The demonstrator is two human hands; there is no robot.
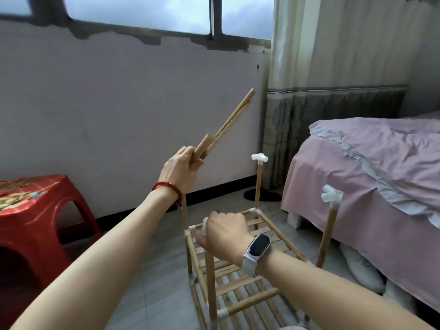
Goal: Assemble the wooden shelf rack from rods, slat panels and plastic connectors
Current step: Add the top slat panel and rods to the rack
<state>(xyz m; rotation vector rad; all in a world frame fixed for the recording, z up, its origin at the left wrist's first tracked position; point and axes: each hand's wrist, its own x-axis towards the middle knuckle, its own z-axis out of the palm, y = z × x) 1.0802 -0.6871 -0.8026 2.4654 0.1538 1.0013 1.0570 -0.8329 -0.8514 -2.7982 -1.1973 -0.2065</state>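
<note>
Two slat tiers stood joined; the top tier remained. The left hand (182,169) grasped spare rods (223,126) at eleven o'clock. The right hand's (226,233) fingers clenched a connector (204,226) on the near post.

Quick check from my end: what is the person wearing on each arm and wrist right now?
Both forearms are bare, with no sleeves in view. The left hand has a red beaded bracelet round its wrist. The right hand has a fitness band at its wrist: an oblong black screen in a pale case on a white strap. No gloves or rings are visible.
</note>
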